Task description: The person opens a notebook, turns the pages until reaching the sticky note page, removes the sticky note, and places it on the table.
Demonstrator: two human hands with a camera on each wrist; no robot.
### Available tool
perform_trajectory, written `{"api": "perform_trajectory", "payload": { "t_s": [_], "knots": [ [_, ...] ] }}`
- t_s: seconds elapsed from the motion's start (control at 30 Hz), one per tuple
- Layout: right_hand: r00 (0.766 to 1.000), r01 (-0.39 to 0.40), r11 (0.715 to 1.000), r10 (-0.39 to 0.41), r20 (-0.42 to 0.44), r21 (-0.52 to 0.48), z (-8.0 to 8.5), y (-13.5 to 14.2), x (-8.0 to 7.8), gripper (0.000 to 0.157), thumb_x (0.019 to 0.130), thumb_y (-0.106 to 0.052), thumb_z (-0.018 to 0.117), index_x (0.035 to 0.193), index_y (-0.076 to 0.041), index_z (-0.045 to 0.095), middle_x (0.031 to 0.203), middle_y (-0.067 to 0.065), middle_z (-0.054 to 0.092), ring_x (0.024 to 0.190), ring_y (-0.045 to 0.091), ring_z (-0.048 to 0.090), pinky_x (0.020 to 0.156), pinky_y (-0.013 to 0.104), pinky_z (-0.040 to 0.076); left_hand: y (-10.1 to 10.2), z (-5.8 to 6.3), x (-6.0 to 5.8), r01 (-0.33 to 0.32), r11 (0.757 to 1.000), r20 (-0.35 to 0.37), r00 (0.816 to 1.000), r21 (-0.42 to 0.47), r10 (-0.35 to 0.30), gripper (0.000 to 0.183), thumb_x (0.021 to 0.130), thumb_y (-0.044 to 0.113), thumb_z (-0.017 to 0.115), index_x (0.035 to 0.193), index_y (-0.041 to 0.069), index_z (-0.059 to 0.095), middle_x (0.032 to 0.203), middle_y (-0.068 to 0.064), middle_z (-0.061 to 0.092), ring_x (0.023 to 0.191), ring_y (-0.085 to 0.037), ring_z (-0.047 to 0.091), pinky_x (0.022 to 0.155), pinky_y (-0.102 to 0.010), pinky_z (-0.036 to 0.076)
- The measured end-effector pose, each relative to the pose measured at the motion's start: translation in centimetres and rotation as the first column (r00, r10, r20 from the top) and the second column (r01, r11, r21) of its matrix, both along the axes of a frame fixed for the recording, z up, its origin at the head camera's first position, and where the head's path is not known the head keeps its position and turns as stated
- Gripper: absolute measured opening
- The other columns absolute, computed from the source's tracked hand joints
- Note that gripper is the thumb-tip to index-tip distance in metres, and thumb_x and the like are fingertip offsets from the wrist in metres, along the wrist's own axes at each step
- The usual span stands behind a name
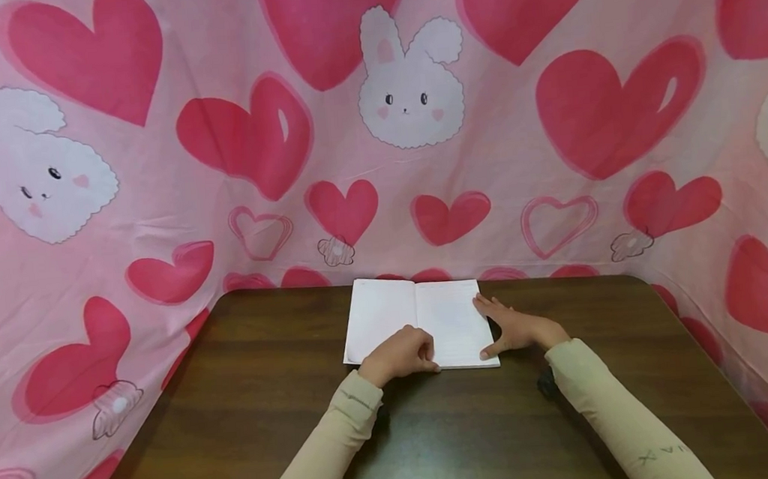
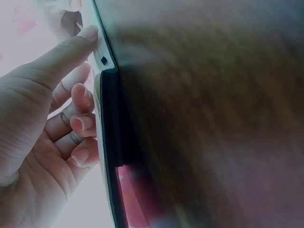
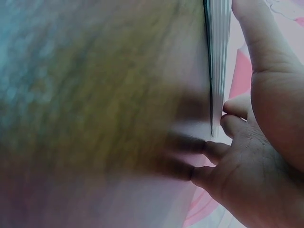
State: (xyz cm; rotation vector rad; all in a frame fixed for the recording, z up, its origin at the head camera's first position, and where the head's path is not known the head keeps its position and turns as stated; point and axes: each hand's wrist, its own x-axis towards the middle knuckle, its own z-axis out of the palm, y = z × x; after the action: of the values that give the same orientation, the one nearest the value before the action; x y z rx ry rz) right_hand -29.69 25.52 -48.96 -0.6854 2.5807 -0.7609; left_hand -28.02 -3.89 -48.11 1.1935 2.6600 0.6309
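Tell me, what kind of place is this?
Perhaps a curtained-off desk corner: there's a table, an open book lying on it, and pink bunny cloth hanging around three sides.

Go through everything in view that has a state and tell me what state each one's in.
Notebook: open, lying on the table.
Left hand: fingers curled, thumb at the notebook's near edge.
Right hand: fingers spread, at the notebook's right edge.
Sleeves: down to about the wrists.
Patterned cloth: hung up, lightly creased.
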Motion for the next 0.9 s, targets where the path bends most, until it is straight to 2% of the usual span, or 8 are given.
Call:
{"api": "perform_trajectory", "payload": {
  "t_s": [0.2,0.43,0.63,0.8,0.9],
  "knots": [
    [1.000,0.000,1.000,0.000,-0.005,-0.003,0.1,0.1,0.0,0.121,0.082,-0.043,0.084,0.160,0.006,0.007,0.168,0.028,-0.001,0.151,0.056,-0.004,0.113,0.077,0.003,0.5,0.1,0.2,0.018,1.000,-0.022,1.000,-0.010,-0.018,0.026,0.087,0.025,0.082,0.073,0.017,0.062,0.063,0.009,0.053,0.059,-0.003,0.047,0.058,-0.016,0.039],
    [1.000,-0.009,1.000,0.009,-0.010,-0.011,0.3,0.0,0.1,0.120,0.082,-0.044,0.084,0.160,0.007,0.008,0.167,0.029,0.000,0.150,0.057,-0.003,0.112,0.078,0.004,1.4,0.2,0.2,0.031,0.999,-0.029,0.999,-0.011,-0.032,0.029,0.085,0.034,0.084,0.072,0.018,0.064,0.061,0.010,0.054,0.058,-0.003,0.048,0.056,-0.016,0.039],
    [1.000,-0.006,1.000,0.006,-0.005,-0.014,0.2,0.1,0.1,0.121,0.081,-0.044,0.085,0.160,0.006,0.008,0.168,0.028,0.000,0.151,0.056,-0.003,0.112,0.078,0.005,2.0,0.0,0.0,0.027,0.999,-0.036,0.999,-0.041,-0.029,0.024,0.090,0.031,0.079,0.075,0.018,0.066,0.062,0.011,0.055,0.058,-0.002,0.049,0.057,-0.016,0.040],
    [1.000,-0.008,1.000,0.008,-0.012,-0.011,0.1,0.2,0.0,0.121,0.081,-0.045,0.084,0.160,0.005,0.008,0.168,0.028,0.001,0.151,0.056,-0.002,0.115,0.075,0.007,2.1,0.0,0.0,0.020,0.998,-0.070,0.997,-0.067,-0.024,0.021,0.094,0.030,0.075,0.078,0.017,0.069,0.063,0.011,0.056,0.059,-0.003,0.049,0.058,-0.015,0.040],
    [1.000,-0.009,1.000,0.009,-0.016,-0.027,0.1,0.5,0.0,0.120,0.081,-0.044,0.085,0.160,0.006,0.010,0.167,0.029,0.002,0.152,0.054,0.001,0.117,0.071,0.010,2.2,0.1,0.2,0.025,0.995,-0.135,0.990,-0.101,-0.038,0.019,0.096,0.028,0.072,0.081,0.016,0.070,0.065,0.011,0.056,0.061,-0.003,0.050,0.059,-0.016,0.040]
  ]
}}
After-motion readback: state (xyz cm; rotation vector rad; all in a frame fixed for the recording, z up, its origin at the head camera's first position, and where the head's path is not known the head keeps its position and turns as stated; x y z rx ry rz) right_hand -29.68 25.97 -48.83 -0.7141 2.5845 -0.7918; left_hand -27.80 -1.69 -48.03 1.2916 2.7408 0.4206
